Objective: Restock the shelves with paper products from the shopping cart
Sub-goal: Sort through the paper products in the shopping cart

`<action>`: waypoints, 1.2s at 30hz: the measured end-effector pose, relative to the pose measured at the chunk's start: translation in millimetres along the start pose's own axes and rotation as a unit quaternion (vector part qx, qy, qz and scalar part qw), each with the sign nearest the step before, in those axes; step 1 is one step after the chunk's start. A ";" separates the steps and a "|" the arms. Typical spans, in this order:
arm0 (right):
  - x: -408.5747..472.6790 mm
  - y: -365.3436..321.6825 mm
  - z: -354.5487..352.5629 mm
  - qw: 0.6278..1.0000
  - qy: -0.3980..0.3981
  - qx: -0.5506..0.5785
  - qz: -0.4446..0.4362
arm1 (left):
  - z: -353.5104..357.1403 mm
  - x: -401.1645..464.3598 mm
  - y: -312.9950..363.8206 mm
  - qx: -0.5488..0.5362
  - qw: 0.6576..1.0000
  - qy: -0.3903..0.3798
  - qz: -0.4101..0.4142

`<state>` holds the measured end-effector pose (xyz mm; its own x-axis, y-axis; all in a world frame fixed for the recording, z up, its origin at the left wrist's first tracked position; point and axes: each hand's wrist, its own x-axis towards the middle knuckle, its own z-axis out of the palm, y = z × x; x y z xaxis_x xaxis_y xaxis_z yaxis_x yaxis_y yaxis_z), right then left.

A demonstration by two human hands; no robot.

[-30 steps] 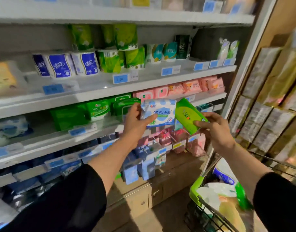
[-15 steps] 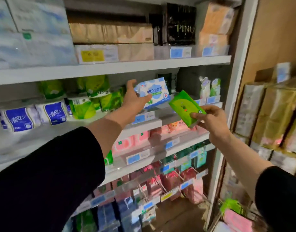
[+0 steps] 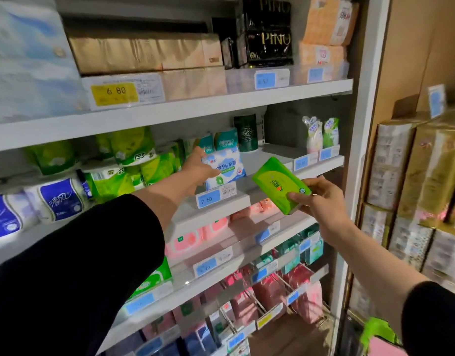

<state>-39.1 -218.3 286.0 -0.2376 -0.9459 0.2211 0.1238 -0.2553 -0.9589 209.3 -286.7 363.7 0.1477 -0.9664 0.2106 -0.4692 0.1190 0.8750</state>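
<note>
While the shelf (image 3: 259, 194) has a bare stretch at its front, the left hand (image 3: 198, 167) grips a white-and-blue wipes pack (image 3: 225, 167) at its near end, low over the shelf board above a tag reading "2.60" (image 3: 208, 198). It would sit best pushed back square, label facing out. The right hand (image 3: 321, 199) pinches a green tissue pack (image 3: 280, 185) by one corner, held in the air just in front of the shelf. Readable print: "99.9%" on the wipes, "PINO" on a black pack (image 3: 268, 34), "6.80" on a yellow tag (image 3: 115, 92).
</note>
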 end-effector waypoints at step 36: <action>-62.8 -8.6 173.8 0.963 -0.242 0.117 -0.001 | -205.0 -127.7 -71.0 0.028 0.995 0.027 -0.088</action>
<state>142.2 -191.6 311.3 0.2314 -0.9134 0.3350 0.3509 -0.2428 -0.9044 402.3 -125.0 364.0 0.2768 -0.9575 0.0810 -0.4794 -0.0645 0.8752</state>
